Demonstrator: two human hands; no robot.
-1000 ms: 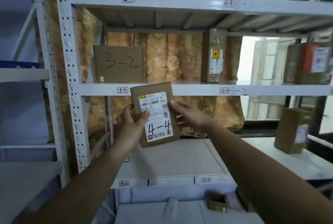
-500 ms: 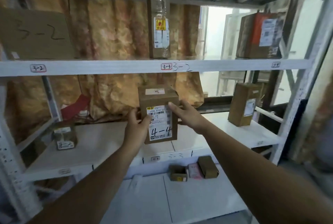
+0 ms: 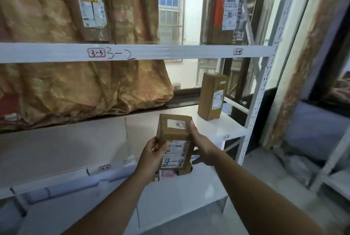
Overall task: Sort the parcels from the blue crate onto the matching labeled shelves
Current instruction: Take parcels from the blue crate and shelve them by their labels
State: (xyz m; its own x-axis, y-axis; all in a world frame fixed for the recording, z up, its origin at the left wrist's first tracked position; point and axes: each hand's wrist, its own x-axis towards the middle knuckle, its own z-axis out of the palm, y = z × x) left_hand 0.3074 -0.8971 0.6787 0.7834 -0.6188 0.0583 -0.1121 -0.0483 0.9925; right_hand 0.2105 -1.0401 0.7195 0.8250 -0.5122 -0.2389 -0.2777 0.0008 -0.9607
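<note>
So, the parcel: brown carton hand-marked 4-4, upright at 6 o'clock in the view, held in the air just in front of the white shelf's front edge.
Left hand: fingers curled round the carton's left edge, thumb on the label face.
Right hand: thumb laid up the right side, fingers wrapped behind and under; clamped on it.
Tag 4-3: on the shelf lip at 8 o'clock from the parcel.
Small tag: at 3 o'clock from the parcel, too blurred to read; probably 4-4.
Standing box: upright on the same shelf at 1 o'clock, near the back.
Risk, wrong bay: a set-down left of the drawn divider line would likely land in 4-3.
Risk, knock: pushing deep toward 1 o'clock could topple the standing box.
Risk, edge: released on end near the lip, the tall carton may tip off.
</note>
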